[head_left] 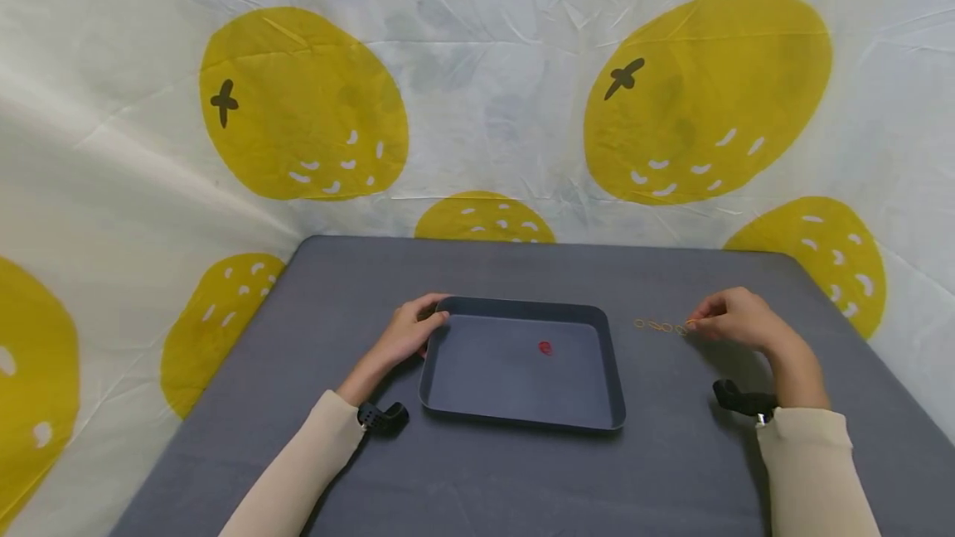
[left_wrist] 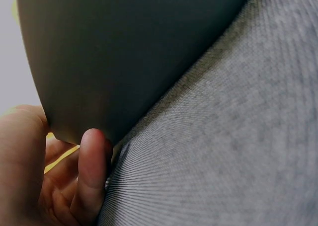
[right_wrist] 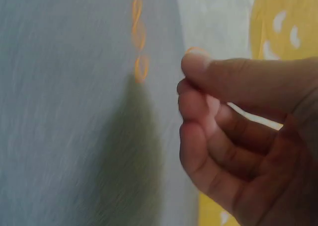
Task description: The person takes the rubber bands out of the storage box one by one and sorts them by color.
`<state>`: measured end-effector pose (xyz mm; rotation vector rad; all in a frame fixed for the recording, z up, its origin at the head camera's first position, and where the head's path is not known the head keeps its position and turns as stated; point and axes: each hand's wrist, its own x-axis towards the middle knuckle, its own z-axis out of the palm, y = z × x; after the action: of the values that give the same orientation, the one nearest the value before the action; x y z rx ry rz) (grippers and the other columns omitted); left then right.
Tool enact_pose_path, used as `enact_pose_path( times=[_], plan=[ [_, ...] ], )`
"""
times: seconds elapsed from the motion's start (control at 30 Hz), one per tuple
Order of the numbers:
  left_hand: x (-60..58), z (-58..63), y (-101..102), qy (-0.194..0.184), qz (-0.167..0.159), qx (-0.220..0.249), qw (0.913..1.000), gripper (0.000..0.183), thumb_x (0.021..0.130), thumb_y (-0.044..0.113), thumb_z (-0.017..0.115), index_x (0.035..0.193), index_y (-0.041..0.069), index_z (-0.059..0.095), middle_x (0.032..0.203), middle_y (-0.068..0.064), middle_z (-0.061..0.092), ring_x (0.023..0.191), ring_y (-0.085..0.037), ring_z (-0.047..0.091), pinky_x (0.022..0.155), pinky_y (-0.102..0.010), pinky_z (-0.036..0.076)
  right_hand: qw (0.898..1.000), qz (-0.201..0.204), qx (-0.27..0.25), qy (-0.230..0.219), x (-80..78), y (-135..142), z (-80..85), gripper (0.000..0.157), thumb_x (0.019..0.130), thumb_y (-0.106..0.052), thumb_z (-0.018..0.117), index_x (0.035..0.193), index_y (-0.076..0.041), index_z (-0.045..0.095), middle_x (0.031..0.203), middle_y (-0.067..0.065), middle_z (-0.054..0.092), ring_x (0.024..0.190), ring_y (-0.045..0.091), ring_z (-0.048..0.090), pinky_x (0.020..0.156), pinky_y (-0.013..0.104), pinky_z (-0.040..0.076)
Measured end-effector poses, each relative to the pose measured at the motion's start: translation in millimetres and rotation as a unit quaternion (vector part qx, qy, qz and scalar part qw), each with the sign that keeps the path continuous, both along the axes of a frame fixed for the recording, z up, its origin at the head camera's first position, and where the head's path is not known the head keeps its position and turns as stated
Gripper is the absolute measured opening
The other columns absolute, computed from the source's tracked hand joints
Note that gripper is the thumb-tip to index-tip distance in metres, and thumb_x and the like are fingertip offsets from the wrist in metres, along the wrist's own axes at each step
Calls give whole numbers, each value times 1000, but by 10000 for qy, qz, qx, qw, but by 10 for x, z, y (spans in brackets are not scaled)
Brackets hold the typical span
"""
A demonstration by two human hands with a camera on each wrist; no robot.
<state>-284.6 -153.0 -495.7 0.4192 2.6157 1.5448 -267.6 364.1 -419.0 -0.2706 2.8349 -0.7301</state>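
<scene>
A dark grey rectangular tray [head_left: 515,367] lies on the table, with a small bunch of red rubber bands [head_left: 545,348] inside it. My left hand [head_left: 406,330] holds the tray's far left corner, thumb at the rim; in the left wrist view its fingers [left_wrist: 92,161] rest against the outer wall. To the tray's right, several orange-yellow rubber bands [head_left: 653,325] lie in a row. At the row's right end, raised above the table, my right hand [head_left: 739,319] pinches one orange rubber band [right_wrist: 197,49] between thumb and fingertips. Most of that band is hidden by the thumb.
A grey cloth covers the table [head_left: 522,479]. Behind it and along the left hangs a white curtain [head_left: 492,106] printed with yellow fruit shapes. Black straps [head_left: 384,418] sit on both wrists, below cream sleeves.
</scene>
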Motion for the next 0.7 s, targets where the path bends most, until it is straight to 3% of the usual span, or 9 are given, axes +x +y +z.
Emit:
enact_pose_path(
  times=[0.2,0.33,0.53,0.7],
  plan=[
    [2,1,-28,-40,58,-67,10000,38,97,36,56,135,29,56,127,-3,61,42,-24,53,43,-40,53,9983,1,-343,-476,-30,159,-186,24,87,-23,71,94,0,72,82,4,68,69,8,57,60,25,52],
    [7,4,-30,-48,75,-72,9999,38,97,36,56,135,29,56,128,-2,61,43,-24,53,43,-40,53,9989,-95,-284,-348,-67,163,-237,23,87,-22,70,94,0,72,80,3,66,69,9,56,60,25,51],
    [15,10,-13,-86,63,-46,9999,35,97,39,56,132,36,56,126,-1,62,43,-25,53,43,-41,52,9980,-328,-392,-361,-113,138,-237,29,86,-18,69,105,4,67,85,7,67,74,14,59,63,27,53],
    [4,16,6,-121,7,-7,9999,38,96,38,57,133,32,56,127,-4,62,42,-23,53,44,-42,52,9989,-346,-189,-258,-102,116,-161,31,84,-16,70,106,5,66,92,14,70,74,15,61,63,29,53]
  ],
)
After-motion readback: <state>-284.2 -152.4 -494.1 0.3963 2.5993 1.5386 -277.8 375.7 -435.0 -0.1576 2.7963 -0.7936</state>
